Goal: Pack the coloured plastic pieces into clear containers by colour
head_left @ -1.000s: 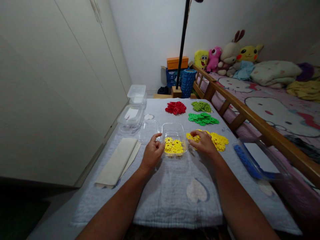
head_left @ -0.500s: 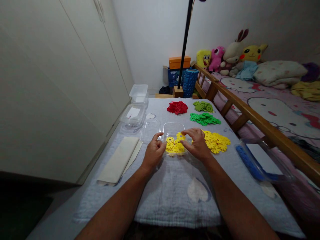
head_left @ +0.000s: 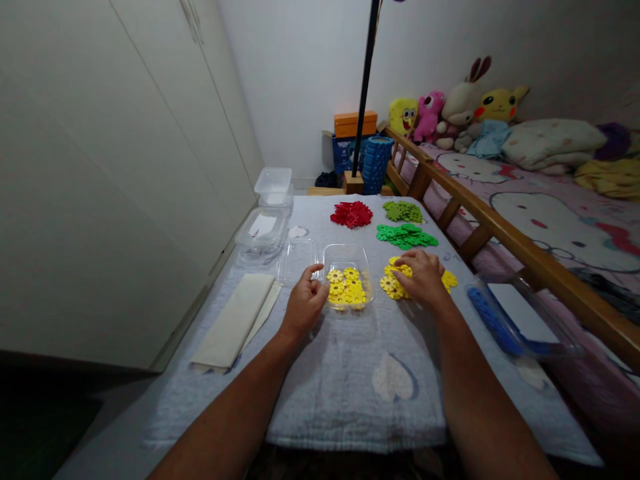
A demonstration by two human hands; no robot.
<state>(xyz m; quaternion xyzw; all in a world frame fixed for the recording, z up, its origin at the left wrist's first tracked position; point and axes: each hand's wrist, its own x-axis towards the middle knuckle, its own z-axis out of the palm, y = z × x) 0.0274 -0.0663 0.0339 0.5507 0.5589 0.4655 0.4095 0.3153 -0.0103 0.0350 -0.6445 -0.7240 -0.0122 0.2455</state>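
A clear plastic container [head_left: 347, 257] stands in the middle of the table with several yellow flower-shaped plastic pieces [head_left: 347, 288] inside. My left hand [head_left: 306, 301] is at its left side, thumb and curled forefinger at the wall; some fingers are hidden. To the right of the container lies a spread pile of the same yellow pieces [head_left: 391, 285]. My right hand [head_left: 423, 277] is over this pile, its thumb and forefinger apart with nothing visible gripped between them. The hand covers part of the pile.
Red pieces [head_left: 351, 215], light green pieces [head_left: 403, 212] and green pieces [head_left: 406, 236] lie in piles farther back. A clear lid [head_left: 299, 261], stacked containers [head_left: 263, 228] and folded beige cloth [head_left: 234, 321] are on the left. A container with blue pieces [head_left: 493, 323] sits right, beside the wooden bed rail [head_left: 493, 217].
My right hand has moved right, from above the container to the yellow pile. A yellow piece near its fingers is no longer there. My left hand stays at the container.
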